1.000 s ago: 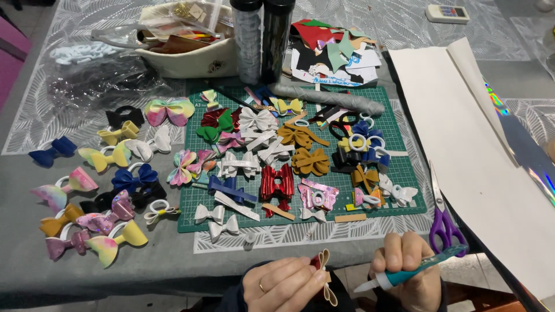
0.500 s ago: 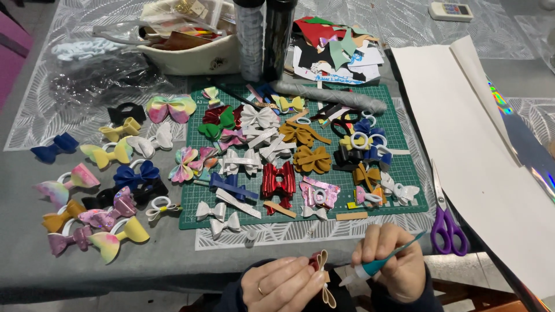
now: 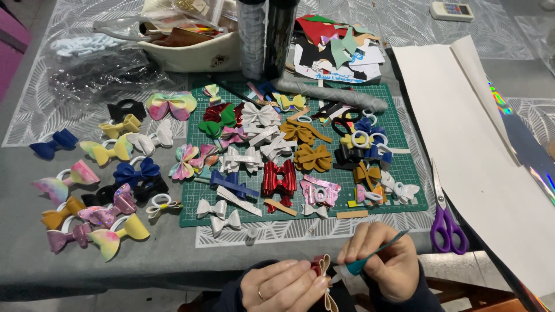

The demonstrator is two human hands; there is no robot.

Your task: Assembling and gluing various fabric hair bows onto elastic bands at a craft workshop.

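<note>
Folded red-and-cream bow piece (image 3: 321,270) sits at the bottom edge of the head view, below the near rim of the desk (image 3: 173,254), pinched upright between the fingers (image 3: 303,283) of the left hand (image 3: 283,286). That hand is closed around the piece, with a ring showing on one finger. A cream strip hangs from the piece toward the bottom edge.

Right hand (image 3: 384,263) is closed on a slim teal-handled tool with a white tip (image 3: 361,266); the tip touches, or comes very close to, the bow piece, though contact cannot be confirmed at this angle. The tool's thin end slants up to the right, past the knuckles.

Beyond the hands, a green gridded cutting mat (image 3: 404,173) lies on the desk and carries many finished bows, among them a glossy red bow (image 3: 279,179), a mustard suede-like bow (image 3: 312,157) and a white bow (image 3: 260,114). More bows lie on the grey cloth to the left of the mat, including a blue bow (image 3: 53,143) and a yellow bow (image 3: 120,126).

Purple-handled scissors (image 3: 446,222) lie just right of the mat, beside a large white sheet (image 3: 462,133). A cream basket of supplies (image 3: 191,55) stands behind the mat, near two dark cylindrical rolls (image 3: 266,34).
</note>
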